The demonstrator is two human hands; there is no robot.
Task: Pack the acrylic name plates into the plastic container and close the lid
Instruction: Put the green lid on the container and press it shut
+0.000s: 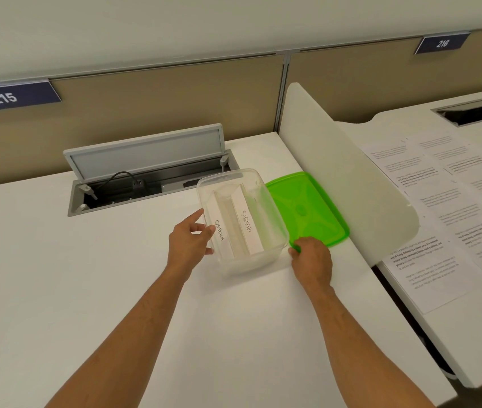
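A clear plastic container [275,231] stands on the white desk, lid off. Inside lie two name plates side by side: one lettered OSTRICH [220,231] on the left, one lettered SIGMA [247,223] to its right. My left hand [189,241] rests against the container's left wall, fingers spread along it. The green lid [307,207] lies flat on the desk just right of the container. My right hand [312,257] pinches the lid's near corner, which is hidden under the fingers.
A white divider panel [348,172] rises right of the lid. Behind the container, a cable tray [145,184] in the desk stands open with its flap up. Printed sheets [440,207] cover the neighbouring desk. Desk signs read 215 and 216.
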